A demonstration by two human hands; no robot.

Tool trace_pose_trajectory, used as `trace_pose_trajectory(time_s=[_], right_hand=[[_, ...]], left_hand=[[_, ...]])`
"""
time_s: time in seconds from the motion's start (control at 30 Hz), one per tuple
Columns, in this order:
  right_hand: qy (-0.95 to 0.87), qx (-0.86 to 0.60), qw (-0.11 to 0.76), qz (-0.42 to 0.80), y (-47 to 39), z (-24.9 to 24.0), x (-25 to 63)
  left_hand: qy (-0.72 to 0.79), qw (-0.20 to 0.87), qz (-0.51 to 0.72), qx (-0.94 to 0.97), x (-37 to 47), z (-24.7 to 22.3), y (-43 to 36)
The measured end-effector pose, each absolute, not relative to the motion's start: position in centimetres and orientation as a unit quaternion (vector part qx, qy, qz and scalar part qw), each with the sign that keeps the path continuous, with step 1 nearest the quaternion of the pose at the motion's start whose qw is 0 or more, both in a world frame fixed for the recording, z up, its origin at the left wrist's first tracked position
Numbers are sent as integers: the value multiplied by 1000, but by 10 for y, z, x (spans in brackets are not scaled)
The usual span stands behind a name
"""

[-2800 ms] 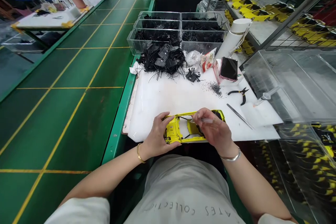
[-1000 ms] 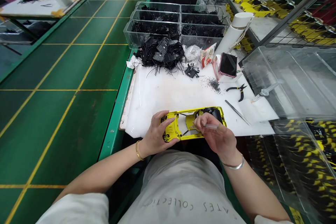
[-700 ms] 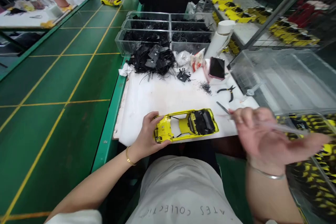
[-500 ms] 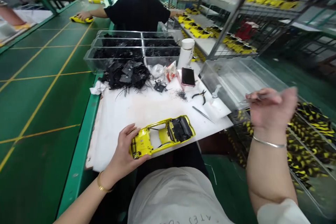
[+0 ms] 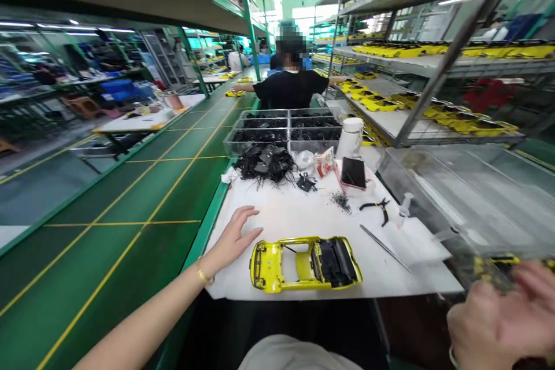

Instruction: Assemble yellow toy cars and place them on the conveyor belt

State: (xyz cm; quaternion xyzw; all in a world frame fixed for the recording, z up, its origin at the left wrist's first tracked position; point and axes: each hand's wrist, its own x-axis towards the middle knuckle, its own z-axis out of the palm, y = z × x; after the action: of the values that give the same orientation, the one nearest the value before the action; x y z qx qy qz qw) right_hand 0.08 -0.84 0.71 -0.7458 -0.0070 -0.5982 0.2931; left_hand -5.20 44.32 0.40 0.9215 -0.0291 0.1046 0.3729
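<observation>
A yellow toy car body [image 5: 303, 266] lies underside up on the white work board [image 5: 295, 208], with a black part fitted at its right end. My left hand [image 5: 236, 234] is just left of it, fingers spread and apart from the body, holding nothing. Far to the lower right, my right hand [image 5: 498, 312] is smeared by motion near a clear plastic tray [image 5: 468, 202]. Whether it holds anything cannot be made out. Tweezers [image 5: 385, 248] and black-handled pliers [image 5: 379, 208] lie on the board's right side.
Black parts [image 5: 266, 162] are heaped before a divided clear bin [image 5: 260, 147]. A white bottle [image 5: 350, 137] and a phone [image 5: 353, 172] stand at the back right. A green conveyor [image 5: 143, 208] runs along the left. A co-worker [image 5: 292, 89] sits ahead, beside racks of yellow car bodies [image 5: 377, 101].
My left hand has let go of the car body and moved off to its left. My right hand has dropped lower and to the right. The view has tilted up and turned left.
</observation>
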Motion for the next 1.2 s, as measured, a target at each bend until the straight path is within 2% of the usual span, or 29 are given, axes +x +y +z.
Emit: trace_pose_trajectory(time_s=[0.13,0.27,0.43,0.67,0.97,1.2], right_hand=[[-141,-837,375,-373,43,-26,-27],[-102,-823,519,-208,65,-61,-26],[-49,-799,597,-57,55,-66,-12],[-38,-784,619,-9,56,-54,-9],[-37,-784,619,-7,54,-54,-7],[-37,-781,623,-6,50,-61,-5]], left_hand=[[-12,284,109,952,17,12,445],[-21,245,109,963,79,11,413],[-16,218,127,968,128,15,383],[121,217,188,950,181,29,424],[40,237,101,966,230,33,442],[70,250,92,961,227,31,463]])
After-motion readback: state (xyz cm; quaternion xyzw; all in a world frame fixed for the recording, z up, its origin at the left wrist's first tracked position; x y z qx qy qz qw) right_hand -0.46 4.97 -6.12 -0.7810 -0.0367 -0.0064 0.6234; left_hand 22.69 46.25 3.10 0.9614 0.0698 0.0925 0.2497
